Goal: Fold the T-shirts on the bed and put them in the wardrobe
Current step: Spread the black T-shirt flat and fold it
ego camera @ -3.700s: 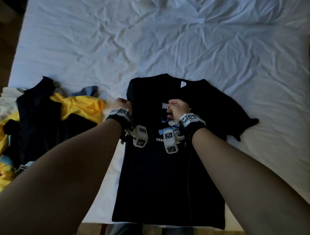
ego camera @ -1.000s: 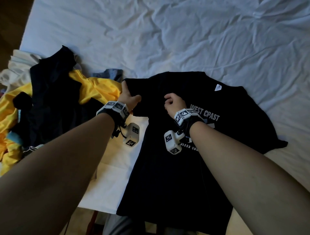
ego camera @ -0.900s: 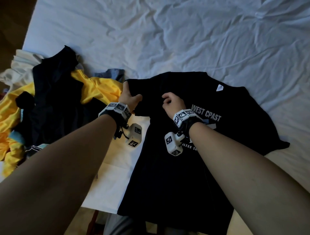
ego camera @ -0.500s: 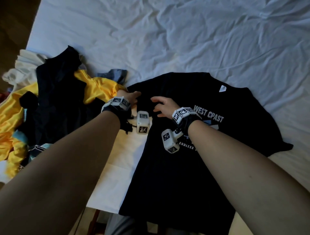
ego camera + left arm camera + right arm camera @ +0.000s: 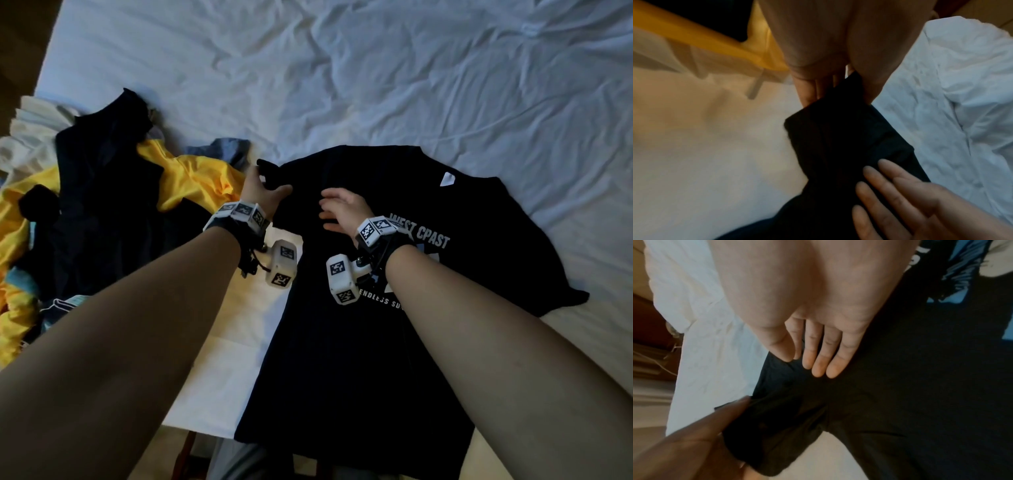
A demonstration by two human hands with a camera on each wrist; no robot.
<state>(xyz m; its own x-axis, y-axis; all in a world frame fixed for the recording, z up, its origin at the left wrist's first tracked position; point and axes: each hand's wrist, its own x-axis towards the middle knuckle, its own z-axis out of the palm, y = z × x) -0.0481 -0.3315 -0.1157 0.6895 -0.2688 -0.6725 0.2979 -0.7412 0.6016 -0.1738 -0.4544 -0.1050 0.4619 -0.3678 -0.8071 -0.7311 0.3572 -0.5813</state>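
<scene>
The left sleeve of the black cotton T-shirt with white "WEST CPAST" lettering (image 5: 394,308) was folded in over the chest a few seconds ago. Now it is drawn back out toward the heap of clothes, and the lettering that was mostly covered reads plainly. The right hand (image 5: 342,212), which a second ago pinched the cloth near the shoulder, has let go. Its fingers (image 5: 818,356) lie straight and close together, flat on the dark fabric. The left hand (image 5: 262,193) still grips the sleeve end, thumb on top and fingers (image 5: 813,87) beneath, so the cloth is pinched between them.

I judge this a reset: the sleeve is being spread and smoothed before a cleaner fold, so folding of this shirt is still at its start and the wardrobe step is far off.

The shirt lies front up on the rumpled white bed sheet (image 5: 342,68), near the bed's near edge, its hem reaching that edge. The collar with a small white label (image 5: 447,179) points away from the person, and the right sleeve is spread flat. The body is fairly smooth. Just beside it to the left lies a pile of unfolded yellow and dark garments (image 5: 102,212).
</scene>
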